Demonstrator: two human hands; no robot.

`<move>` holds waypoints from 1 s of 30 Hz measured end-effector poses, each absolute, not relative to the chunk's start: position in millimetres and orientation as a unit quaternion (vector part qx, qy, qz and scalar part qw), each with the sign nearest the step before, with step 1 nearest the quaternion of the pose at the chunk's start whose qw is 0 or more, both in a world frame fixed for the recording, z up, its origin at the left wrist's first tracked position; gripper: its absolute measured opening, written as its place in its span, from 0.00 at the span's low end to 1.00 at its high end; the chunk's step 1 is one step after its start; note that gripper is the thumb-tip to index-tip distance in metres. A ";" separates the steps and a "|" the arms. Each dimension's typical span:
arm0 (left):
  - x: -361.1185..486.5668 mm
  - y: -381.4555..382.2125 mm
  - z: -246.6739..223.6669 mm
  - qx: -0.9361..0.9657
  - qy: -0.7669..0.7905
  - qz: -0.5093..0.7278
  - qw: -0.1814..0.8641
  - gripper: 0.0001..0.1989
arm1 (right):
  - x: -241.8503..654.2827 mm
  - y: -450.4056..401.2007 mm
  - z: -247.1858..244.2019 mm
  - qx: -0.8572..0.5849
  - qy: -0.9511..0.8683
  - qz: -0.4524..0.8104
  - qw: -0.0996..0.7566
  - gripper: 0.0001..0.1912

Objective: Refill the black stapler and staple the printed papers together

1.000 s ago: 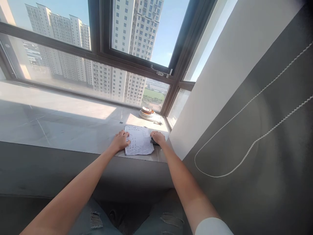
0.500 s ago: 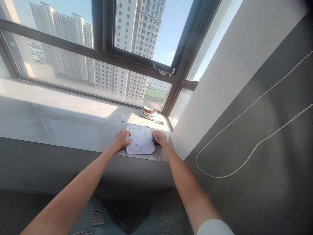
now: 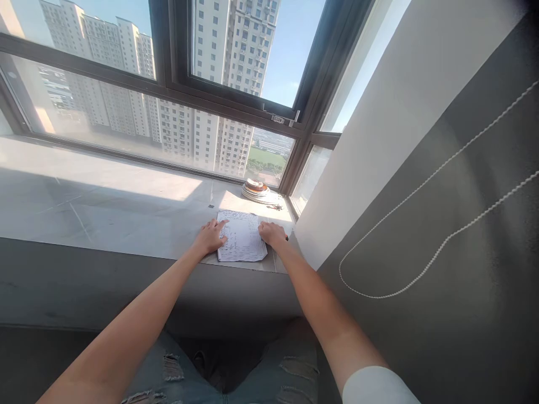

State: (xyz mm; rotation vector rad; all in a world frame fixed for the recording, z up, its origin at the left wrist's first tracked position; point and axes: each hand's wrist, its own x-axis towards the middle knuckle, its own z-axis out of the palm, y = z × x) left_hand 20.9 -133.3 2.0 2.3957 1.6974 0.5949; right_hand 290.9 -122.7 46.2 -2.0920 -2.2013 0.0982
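Note:
A sheaf of paper covered in handwriting (image 3: 242, 238) lies on the pale window sill (image 3: 138, 224) near its front edge. My left hand (image 3: 209, 235) rests on the left side of the paper with its fingers spread. At the right edge of the paper, my right hand (image 3: 273, 233) is closed round a small dark object (image 3: 287, 238); only a bit of it shows by the wrist, and the rest is hidden by the hand.
Behind the paper, a stack of round, plate-like items (image 3: 256, 191) stands by the window corner, with a small dark tangle (image 3: 275, 207) beside it. A white bead chain (image 3: 391, 295) hangs on the right before the grey wall.
My right hand has turned, and the dark object that showed under its fingers is now mostly hidden. My left index finger reaches a little further over the paper. The view has shifted slightly.

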 end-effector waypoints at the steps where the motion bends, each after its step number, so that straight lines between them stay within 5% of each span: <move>1: 20.8 -134.1 3.2 0.801 0.561 0.197 0.071 0.36 | 290.4 -123.2 46.0 -0.687 -0.725 0.029 0.050 0.20; 9: 21.3 -136.3 7.3 0.804 0.554 0.203 0.071 0.44 | 288.0 -124.0 42.6 -0.686 -0.727 0.007 0.035 0.21; 25: 22.6 -139.4 9.8 0.806 0.554 0.195 0.066 0.42 | 274.7 -126.2 30.1 -0.683 -0.729 -0.017 0.043 0.18; 30: 20.9 -133.8 2.7 0.803 0.554 0.208 0.071 0.35 | 289.2 -124.8 32.8 -0.684 -0.710 -0.007 0.166 0.20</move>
